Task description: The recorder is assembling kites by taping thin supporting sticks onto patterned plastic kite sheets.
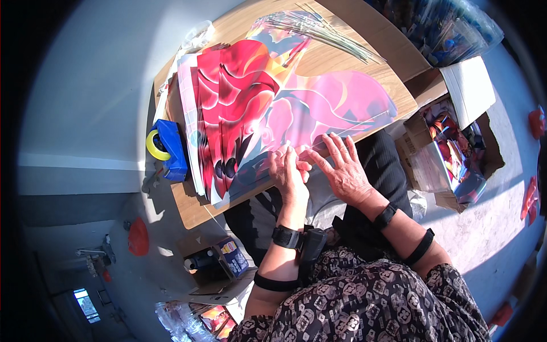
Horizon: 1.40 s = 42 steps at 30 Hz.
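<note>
A glossy printed sheet (333,102) in pink, red and grey lies on a wooden board, partly over a fanned stack of red printed sheets (228,85). At its near edge, my left hand (290,174) is closed, the fingers bent and pressed together; what they pinch is too small to make out. Just to the right, my right hand (346,174) rests with fingers stretched and spread, its fingertips on the sheet's near edge and close to my left fingers. A bundle of thin sticks (336,40) lies across the far end of the board.
The wooden board (401,94) spans my lap. A blue tape dispenser with yellow tape (171,149) stands at its left edge. To the right, an open cardboard box (421,157) holds colourful printed pieces; plastic-wrapped bundles (450,31) lie beyond. Another open box (213,259) sits low left.
</note>
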Motion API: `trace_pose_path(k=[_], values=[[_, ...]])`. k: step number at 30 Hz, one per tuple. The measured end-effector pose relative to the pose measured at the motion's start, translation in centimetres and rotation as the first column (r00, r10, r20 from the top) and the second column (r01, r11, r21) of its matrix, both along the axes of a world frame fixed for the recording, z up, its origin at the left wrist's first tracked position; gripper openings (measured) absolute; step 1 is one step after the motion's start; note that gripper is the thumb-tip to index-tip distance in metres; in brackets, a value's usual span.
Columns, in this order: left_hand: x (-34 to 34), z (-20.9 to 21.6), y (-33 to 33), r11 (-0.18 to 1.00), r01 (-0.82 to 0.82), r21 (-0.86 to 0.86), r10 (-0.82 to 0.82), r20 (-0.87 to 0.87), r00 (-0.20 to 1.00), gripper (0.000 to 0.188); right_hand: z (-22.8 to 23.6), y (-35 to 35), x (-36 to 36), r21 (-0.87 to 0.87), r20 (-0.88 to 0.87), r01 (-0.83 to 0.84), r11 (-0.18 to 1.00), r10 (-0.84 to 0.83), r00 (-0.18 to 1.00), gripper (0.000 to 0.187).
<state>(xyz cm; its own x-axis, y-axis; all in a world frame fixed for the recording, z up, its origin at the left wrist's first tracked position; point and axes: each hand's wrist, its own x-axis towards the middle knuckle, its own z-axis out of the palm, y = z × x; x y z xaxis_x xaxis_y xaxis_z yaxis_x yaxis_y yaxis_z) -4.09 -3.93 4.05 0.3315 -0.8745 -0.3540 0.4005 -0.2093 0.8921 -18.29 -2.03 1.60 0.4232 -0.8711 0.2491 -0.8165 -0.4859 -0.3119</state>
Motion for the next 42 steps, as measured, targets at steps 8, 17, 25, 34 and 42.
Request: trace_pose_path(k=[8, 17, 25, 34, 42], values=[[0.3, -1.9, 0.4, 0.958, 0.212, -0.194, -0.09, 0.498, 0.862, 0.031, 0.2, 0.0, 0.1, -0.007, -0.017, 0.003, 1.0, -0.003, 1.0, 0.064], [1.4, -2.3, 0.4, 0.892, 0.359, -0.274, 0.011, 0.808, 0.589, 0.031, 0.3, 0.0, 0.0, -0.017, -0.017, 0.009, 1.0, -0.009, 1.0, 0.064], [2.8, 0.0, -1.1, 0.763, 0.624, -0.17, 0.173, 0.983, 0.057, 0.043, 0.2, 0.0, -0.1, -0.026, 0.0, 0.001, 1.0, -0.001, 1.0, 0.062], [3.5, 0.9, -2.1, 0.824, 0.534, -0.19, 0.196, 0.98, 0.047, 0.048, -0.1, 0.0, -0.4, -0.033, -0.014, 0.011, 0.999, -0.012, 1.0, 0.065], [3.6, -1.6, -2.2, 0.928, 0.266, -0.261, 0.164, 0.927, 0.338, 0.054, 0.8, -0.1, 0.5, -0.02, -0.087, 0.015, 1.0, -0.016, 0.996, 0.066]])
